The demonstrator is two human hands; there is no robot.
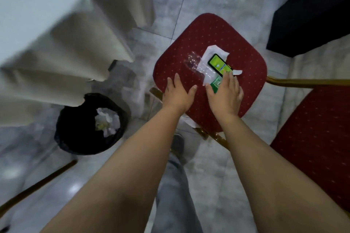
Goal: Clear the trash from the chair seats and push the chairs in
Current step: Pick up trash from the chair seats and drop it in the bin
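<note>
Both bare forearms reach down from the bottom edge toward a red chair seat (208, 43). The left hand (177, 94) lies flat on the near edge of the seat, fingers spread and holding nothing. The right hand (225, 93) is also open, palm down, its fingertips resting on the trash in the middle of the seat: a green packet (220, 64) lying on a white napkin (212, 53), with a clear plastic bottle (193, 61) just beside them to the left. A green label (216, 83) shows under the right fingers. Left of the chair, on the tiled floor (217, 166), stands a black bin (75, 134) with crumpled white paper (107, 122) inside. A white tablecloth (66, 53) hangs at the upper left, blurred. A second red chair (318, 138) sits at the right edge.
</note>
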